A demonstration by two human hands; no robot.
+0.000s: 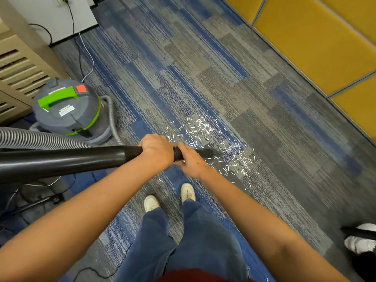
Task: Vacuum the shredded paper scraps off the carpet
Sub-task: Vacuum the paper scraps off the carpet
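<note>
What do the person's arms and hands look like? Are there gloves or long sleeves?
No gloves. The left hand and right hand are bare, with no rings or watch in view. The left arm and right arm are bare too: no sleeve, bracelet or band shows anywhere along them.

left hand (156, 151) grips wand (61, 161); right hand (191, 161) grips it further forward; arms outstretched

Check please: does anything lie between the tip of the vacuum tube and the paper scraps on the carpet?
Nothing visible does. The left hand and right hand grip the vacuum tube, and its tip sits right among the paper scraps on the carpet.
</note>
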